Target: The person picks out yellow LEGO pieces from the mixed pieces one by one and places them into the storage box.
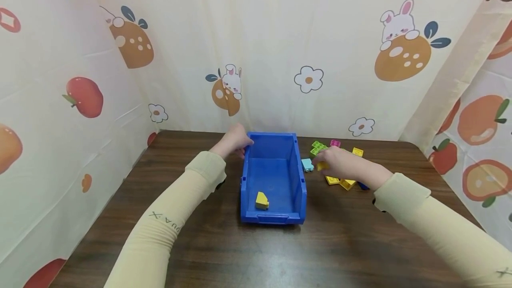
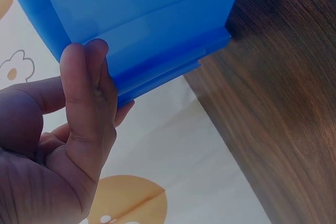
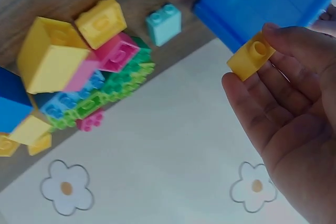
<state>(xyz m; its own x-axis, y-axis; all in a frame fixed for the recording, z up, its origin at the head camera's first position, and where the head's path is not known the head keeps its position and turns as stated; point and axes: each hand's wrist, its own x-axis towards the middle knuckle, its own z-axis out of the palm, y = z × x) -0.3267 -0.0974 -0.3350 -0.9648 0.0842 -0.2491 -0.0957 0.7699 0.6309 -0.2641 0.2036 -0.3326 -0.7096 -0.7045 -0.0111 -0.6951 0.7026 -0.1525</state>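
Observation:
A blue plastic bin (image 1: pixel 274 218) stands in the middle of the table, with one yellow sloped brick (image 1: pixel 262 201) lying inside near its front. At the bin's back left corner, my left hand (image 1: pixel 235 139) grips the side, fingers against the outer wall in the left wrist view. To the right of the bin, my right hand (image 1: pixel 340 163) pinches a small yellow brick (image 3: pixel 251 57) between thumb and finger, held above the table. A light-blue brick (image 1: pixel 307 165) sits between that hand and the bin. My right hand partly covers the pile of bricks in the head view.
Beyond the right hand lies a loose pile: green bricks (image 1: pixel 318 147), a pink brick (image 1: pixel 335 143), yellow bricks (image 1: pixel 347 184) and blue ones. A printed curtain (image 1: pixel 268 34) closes off the back and sides of the brown wooden table (image 1: pixel 216 248).

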